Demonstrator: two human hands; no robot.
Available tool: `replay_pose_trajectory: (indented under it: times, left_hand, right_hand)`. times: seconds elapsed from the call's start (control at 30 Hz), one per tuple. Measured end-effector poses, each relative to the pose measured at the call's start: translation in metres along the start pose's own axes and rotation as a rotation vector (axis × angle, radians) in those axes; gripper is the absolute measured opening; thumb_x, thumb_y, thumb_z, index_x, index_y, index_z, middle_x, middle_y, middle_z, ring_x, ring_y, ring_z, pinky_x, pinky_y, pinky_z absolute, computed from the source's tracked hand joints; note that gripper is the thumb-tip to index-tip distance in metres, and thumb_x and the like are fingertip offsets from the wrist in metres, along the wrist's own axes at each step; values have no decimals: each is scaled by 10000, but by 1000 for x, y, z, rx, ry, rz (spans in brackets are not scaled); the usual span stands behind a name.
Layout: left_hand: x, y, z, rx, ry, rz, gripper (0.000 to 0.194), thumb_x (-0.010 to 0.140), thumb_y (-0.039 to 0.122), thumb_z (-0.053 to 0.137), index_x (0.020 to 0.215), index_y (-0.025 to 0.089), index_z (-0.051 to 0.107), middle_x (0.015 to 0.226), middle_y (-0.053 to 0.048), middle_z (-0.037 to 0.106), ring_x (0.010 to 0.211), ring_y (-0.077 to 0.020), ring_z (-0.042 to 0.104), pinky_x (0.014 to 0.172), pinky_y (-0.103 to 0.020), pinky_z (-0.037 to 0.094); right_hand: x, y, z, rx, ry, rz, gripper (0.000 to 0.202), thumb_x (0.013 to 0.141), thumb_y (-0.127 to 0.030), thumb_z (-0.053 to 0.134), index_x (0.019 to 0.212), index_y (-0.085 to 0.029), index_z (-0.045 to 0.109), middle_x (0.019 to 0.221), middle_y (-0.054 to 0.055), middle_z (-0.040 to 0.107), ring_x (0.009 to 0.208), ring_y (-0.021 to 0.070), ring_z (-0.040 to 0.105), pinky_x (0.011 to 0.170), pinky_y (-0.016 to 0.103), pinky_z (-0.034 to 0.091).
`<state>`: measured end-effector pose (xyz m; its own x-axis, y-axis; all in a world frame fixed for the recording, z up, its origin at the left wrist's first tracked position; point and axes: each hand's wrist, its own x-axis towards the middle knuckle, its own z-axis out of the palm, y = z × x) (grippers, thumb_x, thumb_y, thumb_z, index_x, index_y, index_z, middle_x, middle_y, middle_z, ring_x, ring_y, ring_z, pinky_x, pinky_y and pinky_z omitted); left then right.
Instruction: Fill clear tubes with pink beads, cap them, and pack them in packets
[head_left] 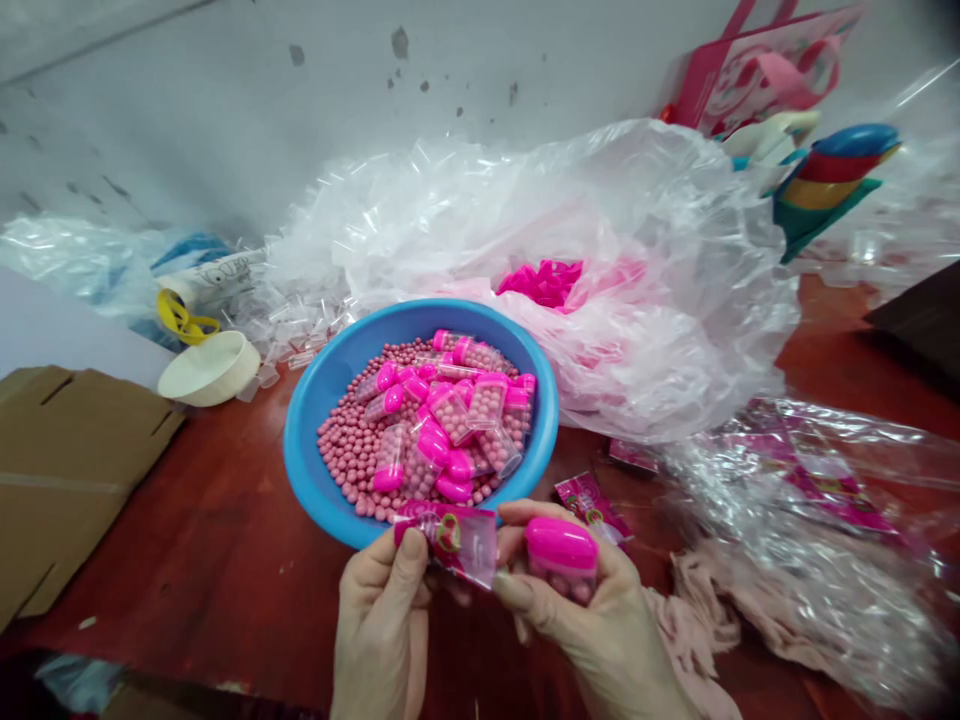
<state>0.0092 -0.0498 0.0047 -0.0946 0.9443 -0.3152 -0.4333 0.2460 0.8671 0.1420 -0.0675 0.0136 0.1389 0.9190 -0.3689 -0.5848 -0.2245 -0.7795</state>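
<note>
My left hand (386, 600) pinches the left end of a small printed pink packet (450, 538) in front of the basin. My right hand (570, 610) holds a small clear container with a bright pink cap (562, 545) and pink beads inside, and its thumb and a finger are at the packet's right end. Just beyond both hands, a blue basin (304, 470) holds loose pink beads (352, 455) and several pink-capped containers (454, 415) filled with beads. Another printed packet (592, 508) lies on the table to the right of the basin.
Clear plastic bags (637, 360) with pink caps (544, 283) lie behind the basin. A white bowl (210, 370), yellow tape (184, 318) and cardboard (67, 480) are at the left. At the right are shiny wrappers (810, 520) and a pink cloth (705, 610) on the red table (232, 560).
</note>
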Motion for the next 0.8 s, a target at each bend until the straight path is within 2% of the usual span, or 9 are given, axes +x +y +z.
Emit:
replay_pose_trajectory:
  times: [0.07,0.17,0.3,0.47,0.53,0.67,0.8]
  left_hand:
    - [-1,1,-1,-28,12,-35,136,664,318,807,694,189,778,588,-5,716,491,-114,621,557,-214,556]
    - [-3,2,-2,-38,5,-56,128,657,294,816,687,179,768,580,3,708,463,-88,592,511,-175,535]
    - [-5,2,0,-43,-14,-45,140,642,295,824,655,171,760,586,-17,711,473,-110,601,474,-194,533]
    - [-9,5,9,-97,-100,-80,308,656,427,787,767,139,784,768,-91,749,480,-125,595,437,-211,497]
    - [-9,5,11,-97,-132,-87,308,682,432,765,777,140,787,809,-105,756,507,-140,614,465,-222,507]
    - [-5,4,12,-17,-99,-31,126,697,307,778,735,189,799,701,-64,763,637,-196,681,688,-307,569]
    - [-3,2,12,22,-31,22,91,693,278,784,762,220,802,629,-34,755,570,-174,673,644,-296,583]
  right_hand:
    - [-1,-2,2,4,-24,19,344,551,-282,871,849,-209,715,629,-45,664,426,21,510,423,105,421]
    - [-2,-1,4,-18,12,12,302,588,-295,850,839,-203,710,597,-52,642,415,19,502,419,104,413]
    - [-1,0,2,-52,66,-19,280,605,-306,833,831,-201,706,615,-48,646,413,19,486,406,107,402]
    - [-3,-1,-1,-149,111,-127,243,633,-293,806,831,-209,693,609,-47,645,427,27,493,428,115,412]
    - [-3,0,-2,-188,151,-177,229,640,-271,796,839,-219,696,625,-44,657,454,42,524,451,120,438]
    - [-3,3,-4,-280,171,-262,193,669,-233,765,852,-243,705,650,-44,677,527,74,589,509,132,490]
    - [-4,2,-6,-378,142,-234,289,666,-290,775,943,-230,712,787,-7,709,659,122,659,608,169,540]
